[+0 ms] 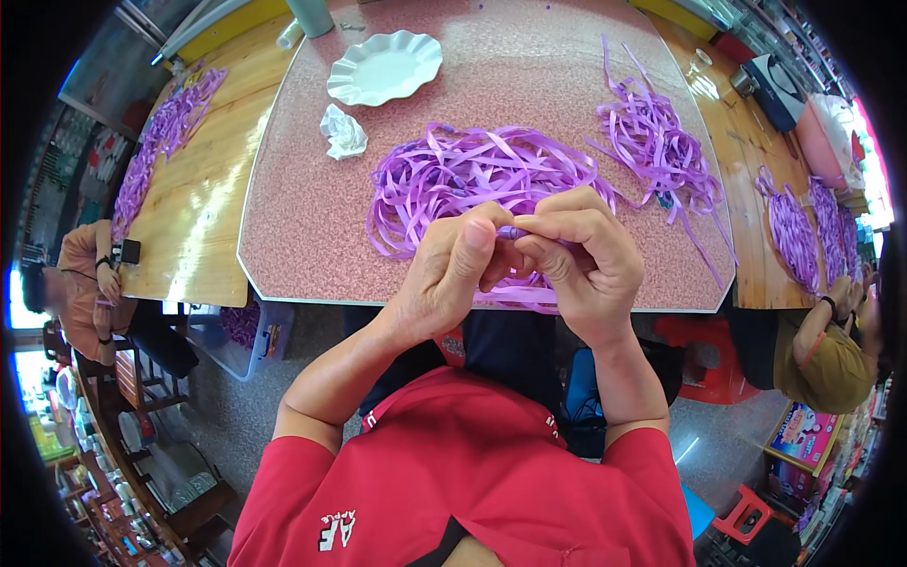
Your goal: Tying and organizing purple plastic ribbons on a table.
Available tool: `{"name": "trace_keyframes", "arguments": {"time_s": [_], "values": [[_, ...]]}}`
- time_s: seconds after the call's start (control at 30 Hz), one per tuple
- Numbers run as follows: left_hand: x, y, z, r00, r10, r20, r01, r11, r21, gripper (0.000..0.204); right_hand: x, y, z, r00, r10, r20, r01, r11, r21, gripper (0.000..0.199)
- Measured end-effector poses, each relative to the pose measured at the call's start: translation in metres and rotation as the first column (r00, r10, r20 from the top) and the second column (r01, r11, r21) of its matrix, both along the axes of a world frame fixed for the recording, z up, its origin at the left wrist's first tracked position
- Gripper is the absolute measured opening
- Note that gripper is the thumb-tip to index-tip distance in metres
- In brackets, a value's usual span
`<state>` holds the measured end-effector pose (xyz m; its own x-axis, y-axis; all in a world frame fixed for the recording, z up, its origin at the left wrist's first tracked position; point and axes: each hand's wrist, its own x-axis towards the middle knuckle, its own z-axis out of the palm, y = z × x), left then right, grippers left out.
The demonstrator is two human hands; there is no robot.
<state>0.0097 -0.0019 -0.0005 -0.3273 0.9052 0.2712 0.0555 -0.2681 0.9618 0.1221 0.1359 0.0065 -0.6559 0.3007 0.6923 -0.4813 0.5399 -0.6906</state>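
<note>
Both hands meet over the near edge of the pink speckled table (302,217), pinching a small dark purple rolled piece (511,232) between their fingertips. It looks like a wrapped part of a purple ribbon, though the fingers cover much of it. My left hand (452,260) is closed at its left end, thumb on top. With thumb and forefinger, my right hand (590,260) grips its right end. Just beyond them lies a large heap of shiny purple ribbons (482,170) with darker wrapped bits; some strands pass beneath my hands. A looser purple ribbon pile (657,142) lies to the right.
A scalloped white plate (385,68) and crumpled white tissue (343,132) are at the far left. Wooden tables on both sides hold more ribbons (792,236). Co-workers sit left (90,283) and right (831,350). A clear plastic bin (241,345) and red stool (704,359) stand below.
</note>
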Motion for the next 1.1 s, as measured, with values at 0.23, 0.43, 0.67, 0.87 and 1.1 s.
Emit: {"name": "trace_keyframes", "arguments": {"time_s": [0.23, 0.43, 0.67, 0.87, 1.1], "values": [[0.004, 0.007, -0.012, 0.981, 0.148, -0.122, -0.126, 0.976, 0.175, 0.045, 0.005, -0.006, -0.005, 1.000, 0.023, 0.014, -0.023, 1.000, -0.007, 0.013], [-0.004, 0.007, -0.019, 0.819, 0.400, -0.412, -0.215, 0.879, 0.426, 0.028, 0.011, -0.016, 0.001, 0.994, 0.089, 0.067, -0.082, 0.991, -0.106, 0.013], [-0.007, 0.006, -0.015, 0.811, 0.387, -0.439, -0.175, 0.876, 0.449, 0.027, 0.008, -0.012, 0.009, 0.999, -0.032, -0.031, 0.038, 0.975, 0.219, 0.014], [-0.006, 0.000, -0.012, 0.874, 0.278, -0.398, -0.121, 0.919, 0.375, 0.028, 0.007, -0.005, 0.011, 0.999, 0.042, -0.016, -0.038, 0.976, 0.216, 0.015], [-0.003, 0.003, -0.008, 0.899, 0.247, -0.362, -0.151, 0.950, 0.274, 0.028, 0.001, 0.001, 0.010, 0.999, 0.017, -0.029, -0.008, 0.953, 0.303, 0.010]]}}
